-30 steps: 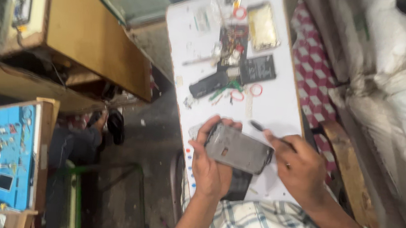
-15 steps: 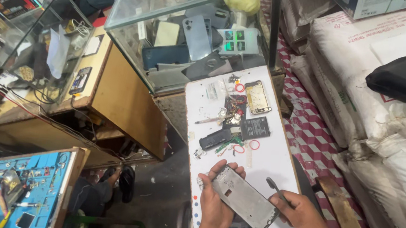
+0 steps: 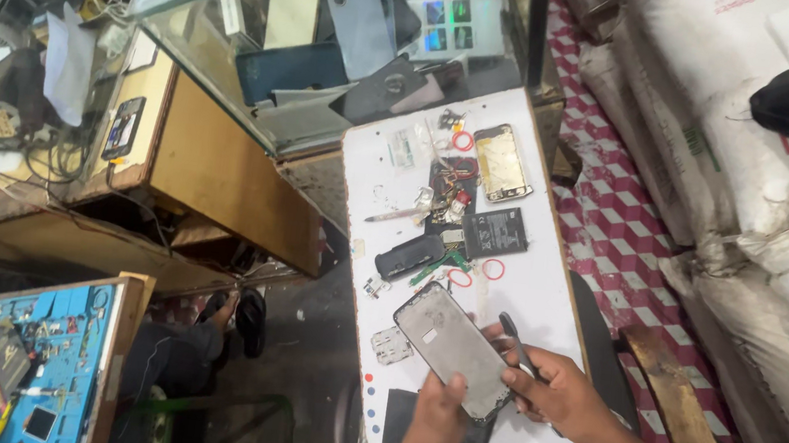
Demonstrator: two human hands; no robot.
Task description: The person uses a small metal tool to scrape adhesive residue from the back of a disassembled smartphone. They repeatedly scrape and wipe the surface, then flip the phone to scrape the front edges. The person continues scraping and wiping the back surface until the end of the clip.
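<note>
Left hand (image 3: 437,421) has its grip closed round the near end of the grey metal phone frame (image 3: 454,348), held just over the near part of the white bench (image 3: 544,286). Right hand (image 3: 564,398) steadies the frame's right edge, fingers pinching a thin dark tool (image 3: 516,340); tip unclear. Black slab (image 3: 436,431) underneath mostly hidden. Forearms cut off at the near edge.

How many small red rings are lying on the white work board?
3 that I can see: one red ring near the top by the gold phone frame, and two lower down below the black battery. Clutter may hide more.
</note>
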